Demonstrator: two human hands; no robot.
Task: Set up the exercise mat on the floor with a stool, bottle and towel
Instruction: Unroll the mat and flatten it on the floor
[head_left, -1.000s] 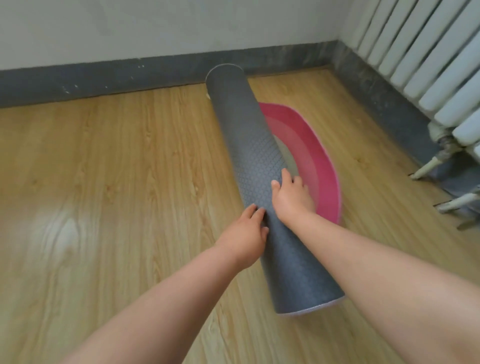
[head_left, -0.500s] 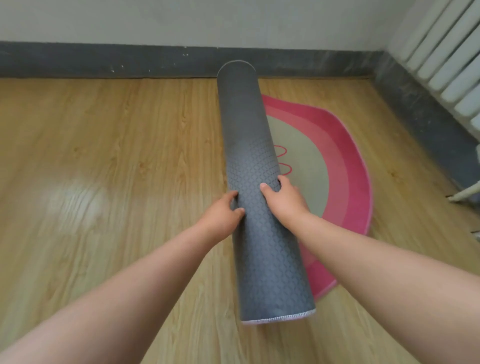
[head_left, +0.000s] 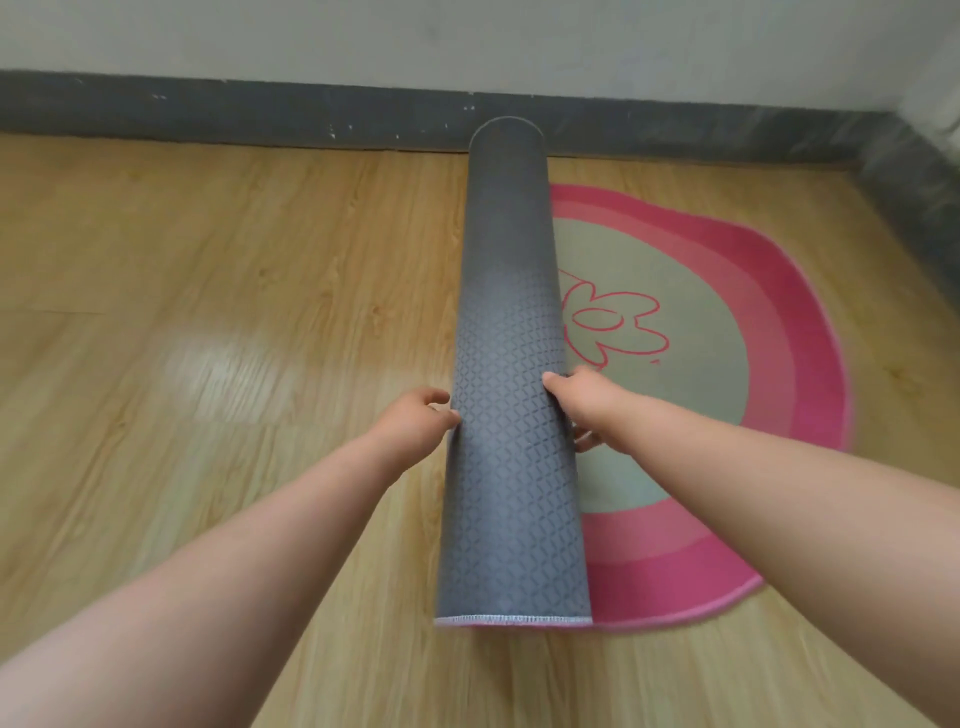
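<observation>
The exercise mat (head_left: 511, 322) lies partly unrolled on the wooden floor. Its rolled part is a long grey tube with a diamond texture, running away from me toward the wall. The unrolled part (head_left: 727, 395) spreads to the right, round, with pink rings, a pale centre and a red flower outline. My left hand (head_left: 415, 421) presses against the roll's left side. My right hand (head_left: 584, 402) grips the roll's right side, fingers tucked under it. No stool, bottle or towel is in view.
Light wooden floor (head_left: 208, 312) stretches to the left of the roll. A dark grey skirting board (head_left: 260, 111) runs along the white wall at the back and turns at the right corner (head_left: 914, 176).
The roll has moved left across the floor, uncovering more of the pink round surface and its flower drawing. Both hands shifted from the top of the roll to its sides.
</observation>
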